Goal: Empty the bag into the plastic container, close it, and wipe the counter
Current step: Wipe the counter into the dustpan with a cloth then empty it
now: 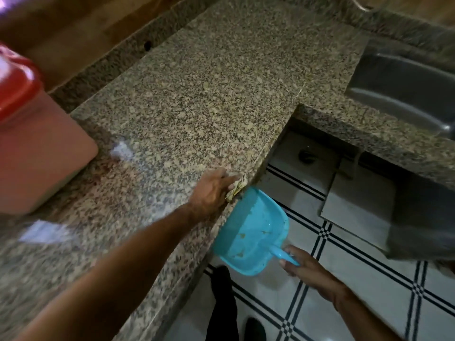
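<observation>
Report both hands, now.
Left hand: grips a bunched cloth at the counter edge.
Right hand: grips the blue dustpan by its handle, just below that edge.

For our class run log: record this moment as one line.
step: wiping counter | left hand: holds cloth at counter edge | right hand: holds dustpan below edge | container: lid on

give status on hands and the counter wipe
left hand grips cloth at counter edge. right hand holds blue dustpan below it. red-lidded container closed. no obstruction.
</observation>
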`<action>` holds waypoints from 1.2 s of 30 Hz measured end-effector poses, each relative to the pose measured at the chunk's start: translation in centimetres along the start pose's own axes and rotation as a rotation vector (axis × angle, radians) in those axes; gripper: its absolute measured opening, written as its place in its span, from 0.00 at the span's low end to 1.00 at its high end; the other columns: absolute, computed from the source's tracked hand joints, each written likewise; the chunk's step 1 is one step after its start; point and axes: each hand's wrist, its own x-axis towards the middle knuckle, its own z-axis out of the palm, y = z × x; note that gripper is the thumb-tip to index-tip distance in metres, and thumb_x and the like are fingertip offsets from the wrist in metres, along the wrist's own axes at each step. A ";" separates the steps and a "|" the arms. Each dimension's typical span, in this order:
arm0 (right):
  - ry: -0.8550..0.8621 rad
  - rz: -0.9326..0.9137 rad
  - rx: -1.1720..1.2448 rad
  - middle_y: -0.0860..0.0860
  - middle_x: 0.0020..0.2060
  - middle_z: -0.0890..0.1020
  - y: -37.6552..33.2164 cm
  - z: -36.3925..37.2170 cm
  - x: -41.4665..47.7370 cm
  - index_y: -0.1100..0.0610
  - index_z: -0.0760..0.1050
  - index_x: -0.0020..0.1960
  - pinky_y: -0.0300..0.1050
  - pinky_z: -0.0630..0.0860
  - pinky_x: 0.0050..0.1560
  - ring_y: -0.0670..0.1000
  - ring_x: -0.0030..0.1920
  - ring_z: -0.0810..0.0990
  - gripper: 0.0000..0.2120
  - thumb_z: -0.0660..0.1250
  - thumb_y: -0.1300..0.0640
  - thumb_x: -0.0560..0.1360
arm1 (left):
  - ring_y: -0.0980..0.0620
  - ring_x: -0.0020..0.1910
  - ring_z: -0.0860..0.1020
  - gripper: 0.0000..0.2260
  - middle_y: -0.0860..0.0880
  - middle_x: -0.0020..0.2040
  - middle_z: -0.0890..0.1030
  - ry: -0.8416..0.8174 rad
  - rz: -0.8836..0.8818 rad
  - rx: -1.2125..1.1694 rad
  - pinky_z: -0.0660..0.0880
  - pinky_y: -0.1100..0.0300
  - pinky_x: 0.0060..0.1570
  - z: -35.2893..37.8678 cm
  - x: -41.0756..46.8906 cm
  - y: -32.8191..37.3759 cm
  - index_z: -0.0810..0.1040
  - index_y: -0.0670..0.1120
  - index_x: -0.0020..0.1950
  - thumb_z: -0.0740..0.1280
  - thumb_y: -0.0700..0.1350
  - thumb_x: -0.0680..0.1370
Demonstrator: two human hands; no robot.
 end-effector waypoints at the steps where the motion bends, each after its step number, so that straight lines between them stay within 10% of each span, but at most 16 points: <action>1: -0.014 -0.014 -0.003 0.41 0.40 0.81 0.5 0.4 -0.8 0.43 0.79 0.52 0.33 0.79 0.45 0.39 0.41 0.80 0.02 0.69 0.50 0.82 | 0.51 0.45 0.76 0.14 0.50 0.46 0.76 0.026 -0.007 -0.003 0.78 0.44 0.53 -0.2 -2.4 0.2 0.81 0.52 0.64 0.58 0.48 0.86; 8: -0.085 -0.056 -0.059 0.46 0.47 0.81 3.4 4.2 -6.1 0.51 0.78 0.60 0.34 0.77 0.46 0.41 0.43 0.78 0.07 0.68 0.52 0.82 | 0.43 0.37 0.76 0.22 0.43 0.39 0.76 0.091 -0.016 0.094 0.71 0.53 0.35 -1.0 -18.3 1.5 0.83 0.40 0.66 0.55 0.51 0.85; 16: -0.162 -0.068 -0.133 0.48 0.42 0.75 3.9 9.5 -10.2 0.51 0.74 0.50 0.40 0.72 0.45 0.47 0.43 0.73 0.04 0.67 0.52 0.83 | 0.45 0.44 0.74 0.16 0.44 0.45 0.75 0.092 -0.262 0.128 0.70 0.50 0.41 -1.3 -24.0 2.7 0.79 0.47 0.72 0.62 0.41 0.85; 22: -0.161 -0.066 -0.133 0.49 0.41 0.74 5.2 11.5 -11.3 0.58 0.74 0.54 0.43 0.71 0.47 0.48 0.43 0.72 0.09 0.67 0.52 0.83 | 0.47 0.54 0.77 0.17 0.45 0.55 0.78 0.417 -0.605 -0.114 0.76 0.48 0.53 -4.7 -29.8 -0.3 0.77 0.55 0.72 0.55 0.48 0.86; 28: -0.108 -0.061 -0.153 0.49 0.38 0.72 7.2 13.7 -11.7 0.62 0.74 0.56 0.45 0.70 0.47 0.49 0.41 0.71 0.14 0.67 0.50 0.82 | 0.46 0.44 0.72 0.04 0.46 0.46 0.75 0.588 -1.051 0.137 0.67 0.51 0.41 -1.9 -44.2 -0.4 0.71 0.51 0.53 0.58 0.45 0.85; 36: -0.138 -0.058 -0.151 0.48 0.36 0.73 6.7 17.5 -11.3 0.60 0.77 0.56 0.45 0.69 0.43 0.46 0.36 0.71 0.11 0.68 0.52 0.82 | 0.53 0.36 0.67 0.09 0.56 0.38 0.66 0.564 -1.037 0.071 0.56 0.62 0.32 2.6 -43.3 6.6 0.64 0.54 0.49 0.49 0.51 0.86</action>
